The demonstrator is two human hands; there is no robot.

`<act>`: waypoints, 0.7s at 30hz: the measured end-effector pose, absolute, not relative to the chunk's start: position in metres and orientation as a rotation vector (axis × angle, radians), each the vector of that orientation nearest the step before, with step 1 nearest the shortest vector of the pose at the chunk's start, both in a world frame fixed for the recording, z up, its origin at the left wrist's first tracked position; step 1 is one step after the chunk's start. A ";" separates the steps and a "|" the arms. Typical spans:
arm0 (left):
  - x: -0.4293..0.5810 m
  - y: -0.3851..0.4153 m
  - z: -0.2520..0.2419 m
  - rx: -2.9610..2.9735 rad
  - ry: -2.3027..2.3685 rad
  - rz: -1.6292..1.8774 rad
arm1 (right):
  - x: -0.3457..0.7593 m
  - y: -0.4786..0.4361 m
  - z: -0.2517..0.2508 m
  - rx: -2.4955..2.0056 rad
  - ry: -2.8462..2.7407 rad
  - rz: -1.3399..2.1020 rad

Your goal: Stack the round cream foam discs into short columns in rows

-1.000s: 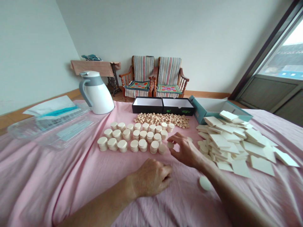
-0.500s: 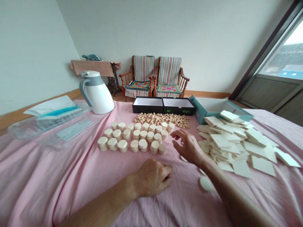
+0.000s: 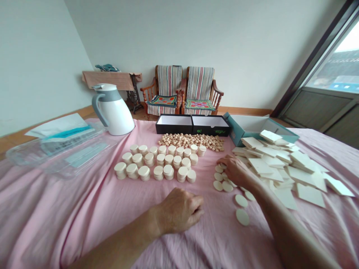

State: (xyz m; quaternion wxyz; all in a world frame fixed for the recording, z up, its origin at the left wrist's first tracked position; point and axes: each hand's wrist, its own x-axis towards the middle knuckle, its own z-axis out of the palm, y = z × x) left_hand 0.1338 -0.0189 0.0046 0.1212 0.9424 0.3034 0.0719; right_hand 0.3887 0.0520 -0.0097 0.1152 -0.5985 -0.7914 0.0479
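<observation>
My left hand rests on the pink cloth, its fingers curled into a loose fist. Whatever may be inside it is hidden. At the right, my right hand reaches down with bent fingers, the tips closed at a pale round wooden disc among the loose ones. More flat discs lie below and under this hand. Left of it stand several short stacks of discs in uneven rows. Behind those stacks lies a heap of small round wooden beads.
Square wooden tiles are piled at the right, partly in front of a teal box. Two black open boxes stand at the back. A white and grey jug and clear plastic packaging are on the left.
My right hand has moved from beside the stacks to the right, onto the loose discs. More of the loose discs show now. My left hand has stayed in place.
</observation>
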 end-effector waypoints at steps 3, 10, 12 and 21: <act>0.134 -0.019 0.005 2.758 0.898 0.202 | 0.380 0.051 -0.009 -1.728 -2.240 0.076; 0.134 -0.020 0.004 2.758 0.913 0.198 | 0.344 0.037 -0.012 -1.632 -2.255 0.180; 0.134 -0.020 0.004 2.763 0.911 0.197 | 0.342 0.037 -0.014 -1.622 -2.268 0.213; 0.134 -0.019 0.005 2.761 0.909 0.188 | 0.340 0.037 -0.010 -1.424 -2.344 0.262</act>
